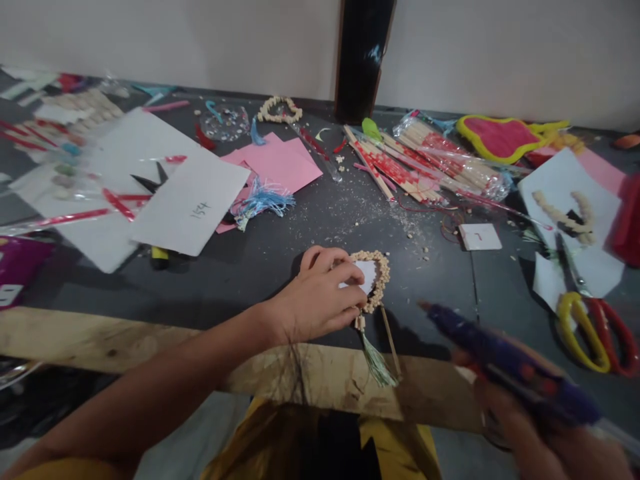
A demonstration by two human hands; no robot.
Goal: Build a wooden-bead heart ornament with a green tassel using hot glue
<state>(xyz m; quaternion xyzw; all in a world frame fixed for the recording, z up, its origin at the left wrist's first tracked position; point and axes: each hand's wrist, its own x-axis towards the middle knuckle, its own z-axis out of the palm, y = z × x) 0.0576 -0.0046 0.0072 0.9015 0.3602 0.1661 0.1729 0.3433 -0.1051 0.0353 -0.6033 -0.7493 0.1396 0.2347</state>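
Observation:
A ring-shaped piece (381, 277) edged with small beige bits lies near the table's front edge, with white paper (367, 272) inside it. My left hand (325, 293) rests on its left side, fingers bent over the rim and paper. A pale green tassel (376, 360) hangs from the piece towards the wooden edge, beside a thin stick (391, 339). At the lower right my right hand (535, 427), blurred, is wrapped round a dark blue glue gun (515, 367). The gun's nozzle points left, to the right of the piece and apart from it.
Scissors (583, 327) with yellow and red handles lie at the right. Packs of sticks (440, 157), pink paper (287, 163) and a blue tassel (263, 200) lie further back. White sheets (195, 200) cover the left. A dark post (363, 60) stands at the back.

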